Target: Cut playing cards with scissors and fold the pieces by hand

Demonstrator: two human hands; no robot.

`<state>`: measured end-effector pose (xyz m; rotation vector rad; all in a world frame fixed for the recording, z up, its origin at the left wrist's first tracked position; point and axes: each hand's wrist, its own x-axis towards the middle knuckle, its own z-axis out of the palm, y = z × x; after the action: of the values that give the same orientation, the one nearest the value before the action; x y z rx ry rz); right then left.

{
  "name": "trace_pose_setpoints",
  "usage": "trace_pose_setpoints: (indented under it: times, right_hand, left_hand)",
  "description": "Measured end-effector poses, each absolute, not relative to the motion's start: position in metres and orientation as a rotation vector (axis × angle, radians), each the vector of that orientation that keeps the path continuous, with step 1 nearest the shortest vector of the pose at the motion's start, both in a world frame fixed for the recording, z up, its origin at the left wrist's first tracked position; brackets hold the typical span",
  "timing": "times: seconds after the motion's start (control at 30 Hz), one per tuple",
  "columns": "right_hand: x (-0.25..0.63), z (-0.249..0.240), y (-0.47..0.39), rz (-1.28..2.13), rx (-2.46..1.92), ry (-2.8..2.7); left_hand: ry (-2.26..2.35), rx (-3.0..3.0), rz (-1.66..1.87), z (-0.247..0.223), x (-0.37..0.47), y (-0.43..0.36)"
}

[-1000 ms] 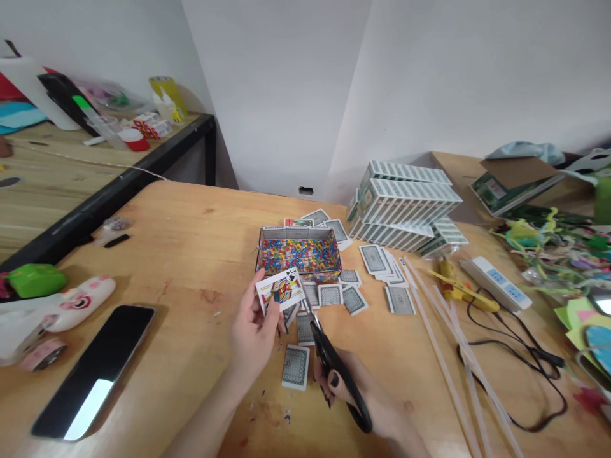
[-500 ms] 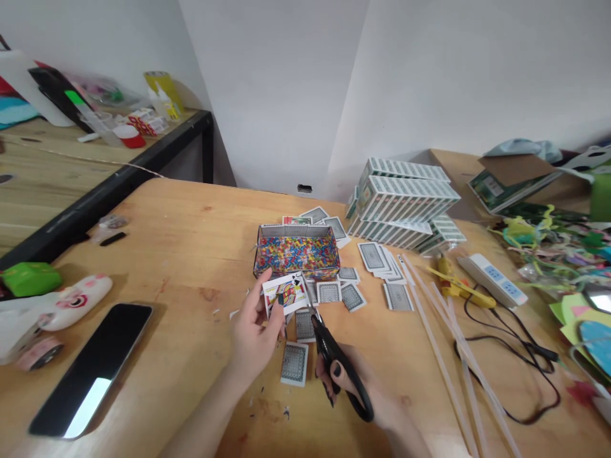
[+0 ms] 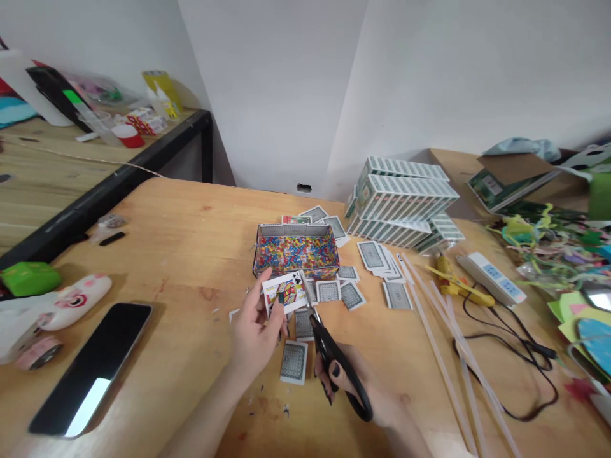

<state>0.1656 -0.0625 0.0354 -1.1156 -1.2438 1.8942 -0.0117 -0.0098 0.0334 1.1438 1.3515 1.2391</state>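
Note:
Between thumb and fingers, my left hand [image 3: 255, 327] pinches a playing card [image 3: 286, 292] with a face figure and a spade mark showing. My right hand [image 3: 351, 378] is wrapped round the handles of black-handled scissors [image 3: 329, 350]. The scissor blades lie along the card's right edge; I cannot tell how far they have cut. Just beyond the hands sits an open box [image 3: 298, 253] with a colourful patterned lining. Grey-backed cards lie about it, among them one card [image 3: 293, 362] nearer me and another [image 3: 329, 291] right of the blades.
Stacked card boxes [image 3: 405, 197] stand at the back right, beside loose cards [image 3: 375, 256]. Clear sticks [image 3: 439, 343], a yellow glue gun [image 3: 449, 280], a power strip [image 3: 491, 278] and black cable lie to the right. A phone [image 3: 93, 369] lies at the left. Small scraps dot the table.
The card in my left hand has turned very slightly at the scissor blades. Both hands keep nearly the same place and grip.

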Motion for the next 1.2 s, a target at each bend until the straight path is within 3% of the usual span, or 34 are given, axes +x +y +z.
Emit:
trace_pose_setpoints:
  times: [1.2]
  right_hand:
    - [0.1612,0.0356,-0.0611,1.919,-1.147,-1.165]
  left_hand:
    - [1.366,1.144,1.217,0.0419,-0.0097,-0.0103]
